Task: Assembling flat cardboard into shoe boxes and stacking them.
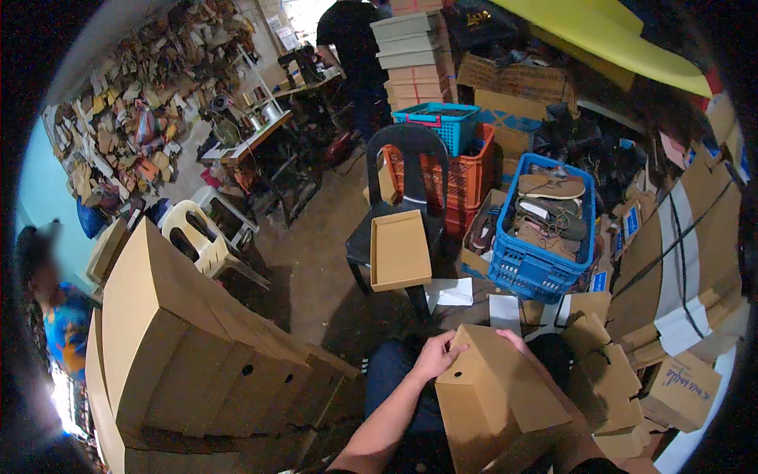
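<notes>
A brown cardboard box (505,387), partly folded with its panels standing at angles, rests over my lap. A small round hole shows in its end panel. At the near-left corner of that end, my left hand (438,355) is closed on the edge, with the thumb on the outside. My right hand (517,341) grips the other side of the same end; a raised panel hides part of it. In front of me a shallow brown box lid (400,249) lies open side up on a black plastic chair (407,158).
Tall stacks of brown boxes (213,363) rise at my left. A blue crate (541,261) of shoes stands at the right, near flat cardboard pieces (604,371) and a taped carton (683,253). White papers (450,292) lie on the floor. Another person (67,316) is at far left.
</notes>
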Demonstrator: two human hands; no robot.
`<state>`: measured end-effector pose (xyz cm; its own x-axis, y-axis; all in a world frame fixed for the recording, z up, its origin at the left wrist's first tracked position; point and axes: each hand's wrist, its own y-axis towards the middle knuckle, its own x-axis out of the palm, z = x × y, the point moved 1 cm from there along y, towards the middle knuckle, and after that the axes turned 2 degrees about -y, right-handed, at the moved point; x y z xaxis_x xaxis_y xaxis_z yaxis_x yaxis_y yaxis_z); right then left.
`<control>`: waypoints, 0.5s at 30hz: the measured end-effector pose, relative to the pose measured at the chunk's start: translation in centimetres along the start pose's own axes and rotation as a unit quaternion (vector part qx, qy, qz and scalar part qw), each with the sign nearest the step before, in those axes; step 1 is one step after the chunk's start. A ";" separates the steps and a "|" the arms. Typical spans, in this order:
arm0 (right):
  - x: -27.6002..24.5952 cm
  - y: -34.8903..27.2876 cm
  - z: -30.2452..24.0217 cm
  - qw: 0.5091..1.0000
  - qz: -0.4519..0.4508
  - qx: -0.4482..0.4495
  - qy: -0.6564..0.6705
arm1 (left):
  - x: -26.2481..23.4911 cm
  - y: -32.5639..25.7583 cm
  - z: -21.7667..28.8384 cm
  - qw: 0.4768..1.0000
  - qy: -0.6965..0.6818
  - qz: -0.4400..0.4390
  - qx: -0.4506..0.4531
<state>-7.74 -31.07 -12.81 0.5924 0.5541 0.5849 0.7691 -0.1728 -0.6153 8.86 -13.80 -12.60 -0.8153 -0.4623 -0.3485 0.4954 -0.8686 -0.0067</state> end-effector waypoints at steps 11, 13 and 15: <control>-3.2 2.9 1.5 1.000 -0.026 0.007 0.000 | 0.3 0.6 -0.6 0.997 -0.039 0.071 0.010; -6.0 5.1 2.3 0.999 -0.043 0.003 0.019 | 0.4 0.8 0.0 0.994 -0.078 0.081 0.010; -8.8 7.0 3.0 0.999 -0.048 -0.006 -0.020 | 0.4 1.1 0.4 0.990 -0.090 0.108 0.025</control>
<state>-8.31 -34.74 -23.84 0.5063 0.6009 0.6185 0.8246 -0.1275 -0.5512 8.94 -15.04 -12.40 -0.7341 -0.6590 -0.1639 0.6528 -0.7513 0.0970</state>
